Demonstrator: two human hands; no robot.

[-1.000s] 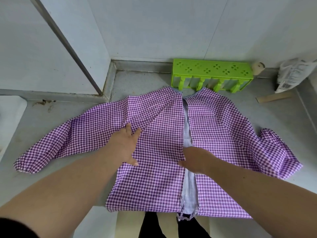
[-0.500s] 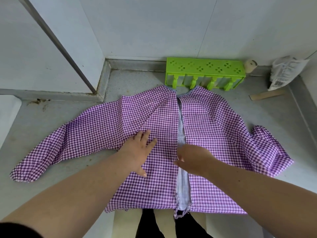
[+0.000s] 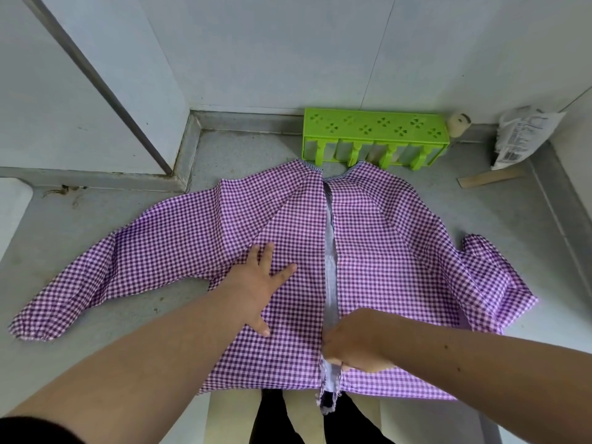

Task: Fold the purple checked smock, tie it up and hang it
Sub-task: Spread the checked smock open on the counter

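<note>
The purple checked smock (image 3: 384,245) lies spread flat on the grey counter (image 3: 105,219), back opening up, with its white lining showing along the middle gap. Both sleeves are stretched out to the sides, and the right sleeve is crumpled at its end. My left hand (image 3: 256,283) presses flat on the left panel with fingers spread. My right hand (image 3: 352,344) sits low on the middle gap near the hem, its fingers curled and pinching the edge of the right panel. The hem hangs slightly over the counter's front edge.
A green plastic rack (image 3: 374,126) stands against the back wall just beyond the collar. A small roll (image 3: 458,123), a white bag (image 3: 519,136) and a wooden stick (image 3: 490,179) lie at the back right. A white basin edge (image 3: 12,203) shows at the left.
My right hand slid down the middle opening toward the hem. My left hand shifted right across the left panel, staying flat. The gap between the panels has narrowed.
</note>
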